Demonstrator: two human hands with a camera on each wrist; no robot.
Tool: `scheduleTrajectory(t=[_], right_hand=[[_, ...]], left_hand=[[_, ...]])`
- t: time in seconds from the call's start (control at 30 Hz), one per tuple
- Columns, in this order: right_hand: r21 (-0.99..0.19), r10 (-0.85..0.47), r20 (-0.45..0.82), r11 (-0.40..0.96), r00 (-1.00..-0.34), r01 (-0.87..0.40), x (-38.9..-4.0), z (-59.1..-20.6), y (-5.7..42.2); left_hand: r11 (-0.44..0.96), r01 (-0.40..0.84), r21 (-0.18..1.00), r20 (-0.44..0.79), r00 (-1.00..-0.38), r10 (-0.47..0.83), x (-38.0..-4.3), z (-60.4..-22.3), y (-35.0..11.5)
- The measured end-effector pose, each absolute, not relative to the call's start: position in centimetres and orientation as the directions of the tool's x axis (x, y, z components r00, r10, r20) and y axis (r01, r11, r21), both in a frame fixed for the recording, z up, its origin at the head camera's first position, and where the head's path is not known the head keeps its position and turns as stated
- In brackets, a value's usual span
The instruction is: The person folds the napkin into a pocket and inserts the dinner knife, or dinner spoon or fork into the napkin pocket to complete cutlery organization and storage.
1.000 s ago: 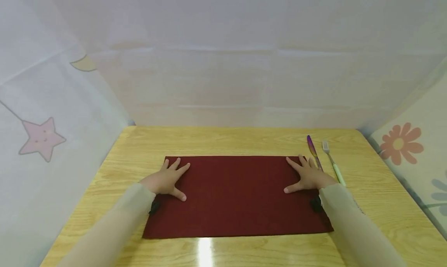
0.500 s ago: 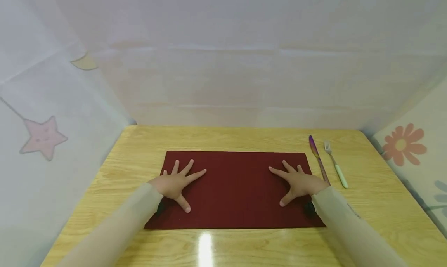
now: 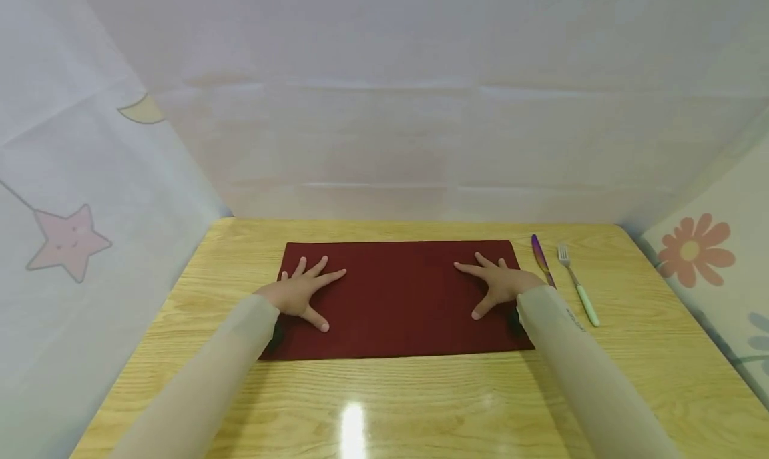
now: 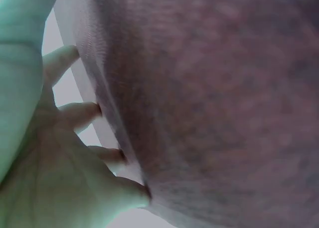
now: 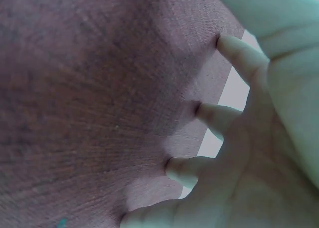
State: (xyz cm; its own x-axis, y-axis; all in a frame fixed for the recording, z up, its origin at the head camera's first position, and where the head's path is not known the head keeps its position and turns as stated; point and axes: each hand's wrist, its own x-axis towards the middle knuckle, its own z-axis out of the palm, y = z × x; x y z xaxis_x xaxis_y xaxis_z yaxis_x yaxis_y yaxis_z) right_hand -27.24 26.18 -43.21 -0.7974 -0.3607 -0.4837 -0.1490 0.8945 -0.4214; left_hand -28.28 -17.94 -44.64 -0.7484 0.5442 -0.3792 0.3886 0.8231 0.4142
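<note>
A dark red rectangular cloth (image 3: 396, 299) lies flat on the wooden table. My left hand (image 3: 298, 293) rests on its left side with fingers spread. On the right side, my right hand (image 3: 498, 284) also touches the cloth, its fingers splayed. Both wrist views show fingertips pressing against the woven cloth (image 4: 214, 108), with slight dents in the cloth (image 5: 89, 98) under the right fingertips. A knife (image 3: 540, 253) with a purple blade lies just right of the cloth, its lower end hidden behind the right wrist. Beside it is a fork (image 3: 578, 282) with a pale green handle.
The wooden table (image 3: 384, 405) shows in front of the cloth and at both sides. White fabric walls (image 3: 384, 145) enclose it at the back and sides, printed with a pink star (image 3: 69, 241) at left and a red flower (image 3: 695, 250) at right.
Both hands first move inward over the cloth, then away from the body. The cloth slides toward the back of the table with them. The knife and fork look about the same.
</note>
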Motion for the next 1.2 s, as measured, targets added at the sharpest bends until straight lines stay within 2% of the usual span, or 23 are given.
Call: scheduleTrajectory(t=[0.3,0.5,0.6,0.7,0.93,1.1,1.2], right_hand=[[-0.480,-0.397,-0.428,0.861,-0.812,-0.168,-27.7,-42.7,27.1],[-0.506,-0.399,-0.281,0.834,-0.873,-0.218,-27.3,-42.7,29.5],[-0.530,-0.383,-0.205,0.817,-0.901,-0.227,-26.6,-42.7,31.0],[-0.566,-0.342,-0.162,0.801,-0.926,-0.196,-25.7,-42.6,32.2],[-0.668,-0.260,-0.177,0.740,-0.949,-0.078,-23.2,-42.0,33.5],[-0.657,-0.184,-0.223,0.754,-0.957,0.008,-20.9,-41.5,33.9],[-0.628,-0.136,-0.266,0.776,-0.954,0.064,-19.5,-41.5,34.1]], left_hand=[[0.795,0.430,0.428,-0.315,-0.753,0.577,-28.9,-44.9,-19.2],[0.786,0.452,0.423,-0.282,-0.758,0.588,-28.9,-44.8,-20.3],[0.798,0.468,0.380,-0.248,-0.779,0.575,-29.2,-44.4,-20.0],[0.815,0.481,0.323,-0.193,-0.810,0.554,-29.5,-43.8,-18.8],[0.835,0.469,0.290,-0.012,-0.870,0.493,-30.0,-41.9,-13.9],[0.819,0.501,0.280,0.107,-0.864,0.492,-30.8,-41.4,-9.8],[0.799,0.520,0.302,0.124,-0.853,0.508,-31.2,-41.5,-7.4]])
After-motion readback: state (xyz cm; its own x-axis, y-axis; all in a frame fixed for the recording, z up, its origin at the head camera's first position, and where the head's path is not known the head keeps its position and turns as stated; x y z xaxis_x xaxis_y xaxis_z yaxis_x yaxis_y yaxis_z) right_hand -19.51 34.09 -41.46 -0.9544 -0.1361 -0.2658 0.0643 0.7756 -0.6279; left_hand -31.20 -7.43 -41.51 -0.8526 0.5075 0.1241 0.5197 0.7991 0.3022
